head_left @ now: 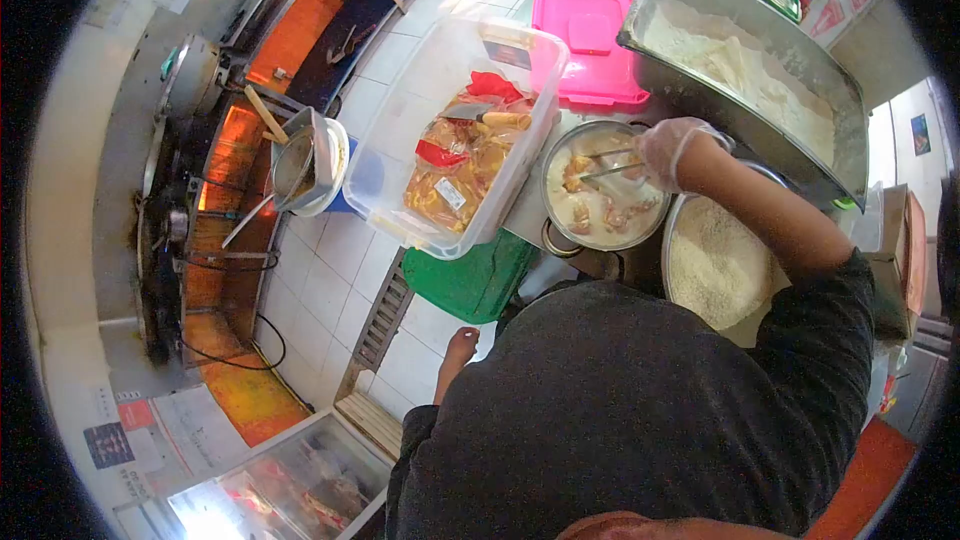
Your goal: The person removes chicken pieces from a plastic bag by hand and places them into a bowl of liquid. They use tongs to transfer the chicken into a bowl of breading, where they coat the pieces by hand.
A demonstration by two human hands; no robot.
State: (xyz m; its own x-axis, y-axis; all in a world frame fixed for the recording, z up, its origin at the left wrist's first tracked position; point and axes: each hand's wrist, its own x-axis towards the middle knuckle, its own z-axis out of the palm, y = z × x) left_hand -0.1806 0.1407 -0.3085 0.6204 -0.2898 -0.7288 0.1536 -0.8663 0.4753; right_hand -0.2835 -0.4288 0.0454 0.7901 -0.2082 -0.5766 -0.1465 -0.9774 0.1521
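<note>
**Handling Observed at Close Quarters**

A person (630, 420) in a dark top stands on the near side. From where I stand, a clear bin (388, 165) is at left and a metal trough (722, 120) of white powder (740, 60) far right. A crumb-filled basin (668, 256) is just right of the pot (546, 192). The gloved right hand (680, 152) is clamped on tongs (612, 171), tips inside the pot. The left hand (461, 346) hangs low; its grip I cannot tell.

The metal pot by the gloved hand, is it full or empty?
Not empty: the metal pot holds pale liquid and meat pieces. How deep it is, I cannot tell.
</note>
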